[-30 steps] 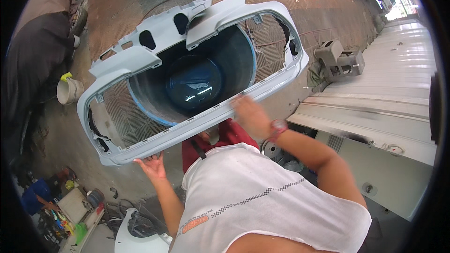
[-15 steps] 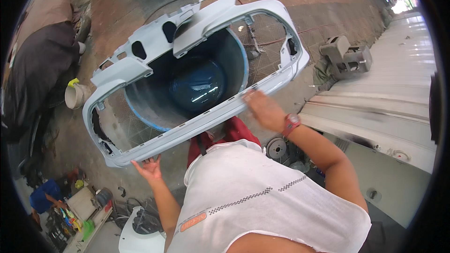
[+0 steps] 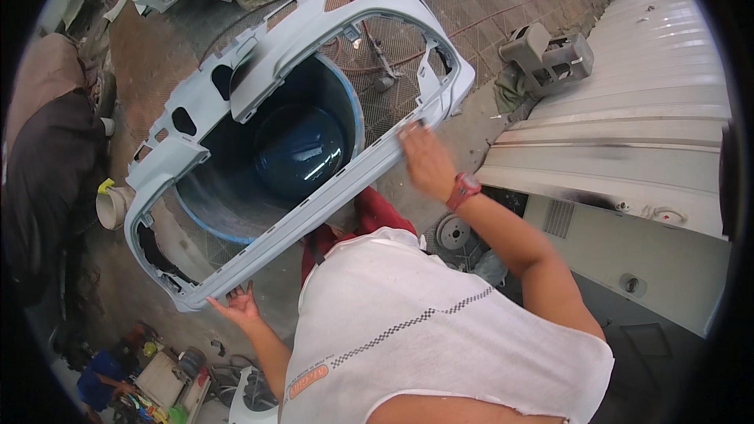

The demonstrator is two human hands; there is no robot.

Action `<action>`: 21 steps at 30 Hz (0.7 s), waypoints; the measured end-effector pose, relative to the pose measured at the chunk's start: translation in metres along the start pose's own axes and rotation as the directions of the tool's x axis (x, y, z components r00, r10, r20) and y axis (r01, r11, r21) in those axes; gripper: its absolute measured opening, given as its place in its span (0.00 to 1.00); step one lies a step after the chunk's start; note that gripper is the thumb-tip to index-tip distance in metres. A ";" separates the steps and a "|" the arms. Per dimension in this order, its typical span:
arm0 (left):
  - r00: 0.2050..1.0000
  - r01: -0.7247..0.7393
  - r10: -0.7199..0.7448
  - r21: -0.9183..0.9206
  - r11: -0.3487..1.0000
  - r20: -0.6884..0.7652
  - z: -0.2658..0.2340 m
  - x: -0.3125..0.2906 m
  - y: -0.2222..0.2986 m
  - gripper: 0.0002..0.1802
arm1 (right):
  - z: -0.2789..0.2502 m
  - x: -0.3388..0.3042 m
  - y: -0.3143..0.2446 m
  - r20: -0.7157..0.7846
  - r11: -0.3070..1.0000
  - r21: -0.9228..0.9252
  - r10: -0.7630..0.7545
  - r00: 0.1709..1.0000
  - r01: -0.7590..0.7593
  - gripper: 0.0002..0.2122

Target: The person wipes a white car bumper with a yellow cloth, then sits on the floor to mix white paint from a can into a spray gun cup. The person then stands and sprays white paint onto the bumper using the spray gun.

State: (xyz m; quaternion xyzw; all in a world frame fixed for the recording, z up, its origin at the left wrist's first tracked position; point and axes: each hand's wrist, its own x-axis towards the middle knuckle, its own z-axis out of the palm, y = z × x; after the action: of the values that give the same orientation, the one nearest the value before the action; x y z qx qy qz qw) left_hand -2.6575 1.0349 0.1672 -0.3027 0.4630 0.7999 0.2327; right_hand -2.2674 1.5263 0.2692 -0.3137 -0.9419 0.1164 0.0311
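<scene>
A light grey car bumper cover [image 3: 314, 198] with wide openings lies slanted across the mouth of a large blue tub [image 3: 357, 114] with some liquid at its bottom. Under its near left corner is my left hand [image 3: 242, 308], palm up and open, fingers spread, the thumb touching the edge. My right hand [image 3: 428, 163], slightly smeared by motion, has its bent fingers on the right part of the long front rail. Something small and dark shows at those fingertips; its kind is hidden. A red watch [image 3: 465, 188] is on that wrist.
A white ribbed panel [image 3: 597, 102] runs along the right. Beige-grey parts [image 3: 542, 55] stand beyond my right hand. A small white bucket [image 3: 112, 206] stands left of the tub, near dark cloth [image 3: 51, 149]. A hose [image 3: 495, 20] crosses the floor; tools [image 3: 149, 400] lie lower left.
The bumper cover is tilted more steeply, its left end nearer me. My right hand has shifted a little along the rail. The whole view has turned slightly; my left hand stays by the same corner.
</scene>
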 end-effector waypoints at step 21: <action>0.996 0.001 -0.001 -0.002 1.000 -0.087 0.007 -0.004 0.004 0.72 | 0.012 0.027 -0.078 0.217 0.860 0.377 -0.444 0.870 0.344 0.28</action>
State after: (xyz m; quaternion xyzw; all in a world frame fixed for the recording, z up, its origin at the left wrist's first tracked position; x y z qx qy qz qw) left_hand -2.6594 1.0391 0.1752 -0.3377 0.4717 0.7863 0.2124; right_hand -2.3365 1.4799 0.2754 -0.0814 -0.9474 0.3074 -0.0354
